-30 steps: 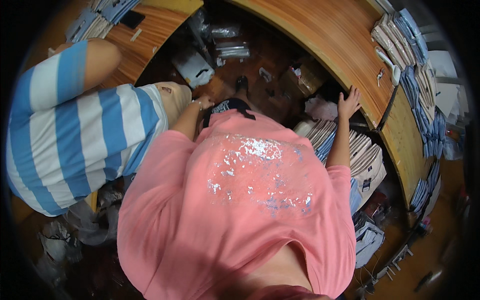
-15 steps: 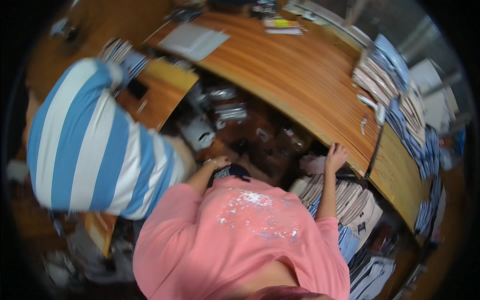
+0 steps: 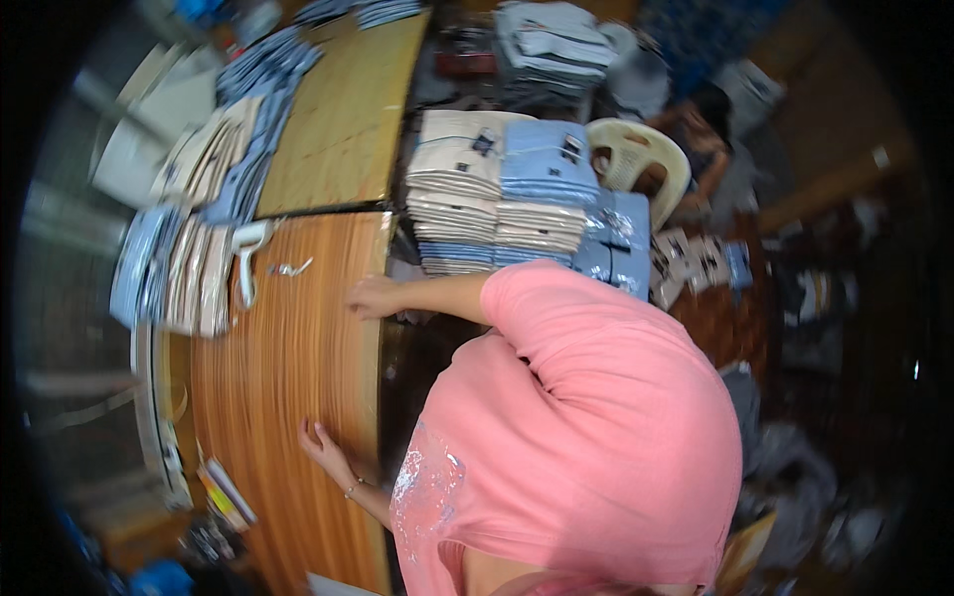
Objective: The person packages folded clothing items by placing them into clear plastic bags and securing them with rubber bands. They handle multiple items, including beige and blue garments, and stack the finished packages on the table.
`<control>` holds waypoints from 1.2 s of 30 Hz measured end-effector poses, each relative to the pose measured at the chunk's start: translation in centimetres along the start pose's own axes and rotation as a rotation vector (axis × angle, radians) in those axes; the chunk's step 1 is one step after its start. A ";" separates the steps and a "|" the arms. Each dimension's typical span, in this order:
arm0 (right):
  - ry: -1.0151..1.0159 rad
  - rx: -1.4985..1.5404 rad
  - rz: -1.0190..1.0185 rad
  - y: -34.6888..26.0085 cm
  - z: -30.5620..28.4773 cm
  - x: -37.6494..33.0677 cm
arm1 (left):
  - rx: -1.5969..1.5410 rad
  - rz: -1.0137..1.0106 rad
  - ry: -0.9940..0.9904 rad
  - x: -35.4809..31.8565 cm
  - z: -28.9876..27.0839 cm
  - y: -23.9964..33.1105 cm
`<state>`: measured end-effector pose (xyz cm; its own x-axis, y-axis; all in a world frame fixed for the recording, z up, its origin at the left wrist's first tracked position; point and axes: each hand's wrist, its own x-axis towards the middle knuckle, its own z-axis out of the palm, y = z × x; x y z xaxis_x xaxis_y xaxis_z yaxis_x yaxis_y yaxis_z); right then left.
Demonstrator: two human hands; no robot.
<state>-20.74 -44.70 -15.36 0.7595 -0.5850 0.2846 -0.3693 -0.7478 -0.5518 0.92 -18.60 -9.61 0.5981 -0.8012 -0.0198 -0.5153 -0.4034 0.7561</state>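
Observation:
My right hand (image 3: 373, 296) lies flat on the near edge of a long wooden table (image 3: 288, 397), fingers spread and holding nothing. My left hand (image 3: 323, 447), with a thin bracelet at the wrist, rests palm down on the same table top further along, also holding nothing. My pink shirt (image 3: 586, 417) fills the lower right of the view. Beside my right arm stand stacks of folded shirts (image 3: 497, 189), beige and light blue.
A white hand tool (image 3: 244, 260) and a small metal clip (image 3: 288, 268) lie on the table near more folded shirts (image 3: 189, 273). A second wooden table (image 3: 343, 109) adjoins it. Past the stacks are a white plastic chair (image 3: 636, 149) and another person (image 3: 701, 129).
The view has swung round sharply. The person in the blue-striped shirt is out of view. Both my hands have come up from the low stacks onto the wooden table top.

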 end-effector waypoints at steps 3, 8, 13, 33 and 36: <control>-0.141 0.065 0.190 -1.3 0.0 0.8 | 0.649 0.077 0.279 5.4 0.5 -6.8; -0.167 0.113 0.388 -1.2 0.6 1.3 | 0.775 0.031 0.249 7.0 2.4 -7.5; -0.179 0.188 0.436 -1.0 -0.1 1.8 | 0.709 0.048 0.243 6.9 2.4 -7.0; -1.127 0.177 0.057 6.9 -0.4 -1.0 | -0.282 -0.258 -0.461 -10.1 -8.1 0.4; -1.185 0.290 0.136 6.5 -0.4 -0.3 | -0.285 -0.416 -0.752 -20.4 -1.1 -2.6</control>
<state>-23.51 -49.49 -18.71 0.7975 0.1073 -0.5937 -0.4652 -0.5171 -0.7184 -9.28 -0.72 -10.50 0.0915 -0.7329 -0.6742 -0.1159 -0.6803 0.7237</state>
